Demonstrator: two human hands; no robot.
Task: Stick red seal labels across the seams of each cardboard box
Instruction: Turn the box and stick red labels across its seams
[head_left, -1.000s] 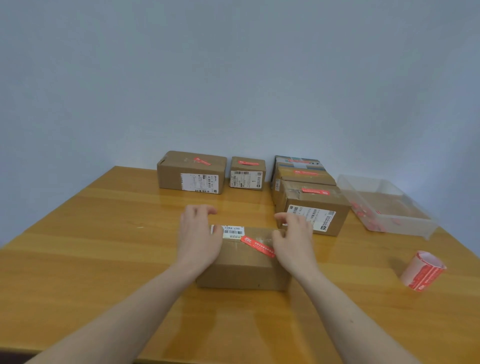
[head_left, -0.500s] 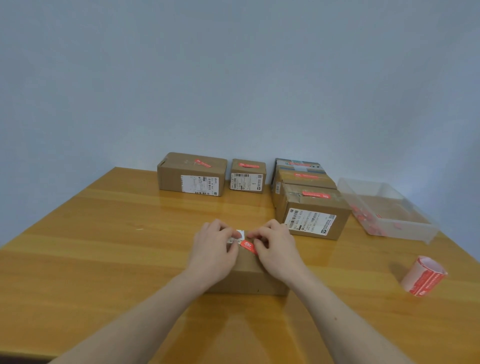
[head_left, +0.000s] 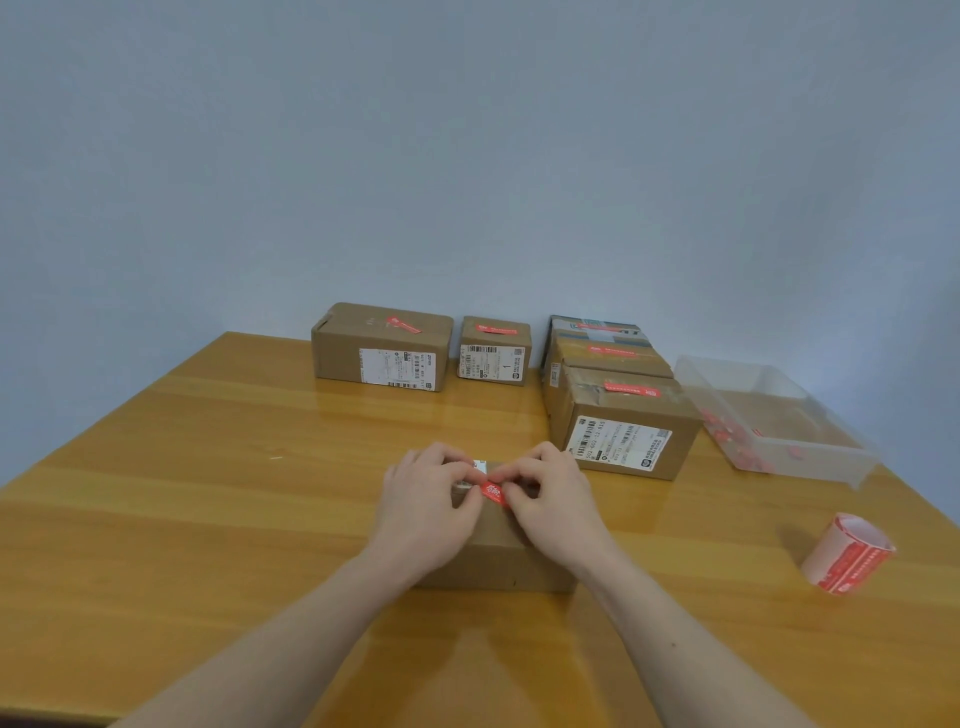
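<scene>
Red seal label (head_left: 492, 491) lies between both hands' fingertips on the box (head_left: 498, 551).

- Left hand (head_left: 423, 512) and right hand (head_left: 553, 506): bare, no gloves, rings or watch.
- Both forearms bare to the frame edge; no sleeve shows.

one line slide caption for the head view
Both hands press a red seal label onto the nearest cardboard box; sealed boxes wait behind.
</scene>
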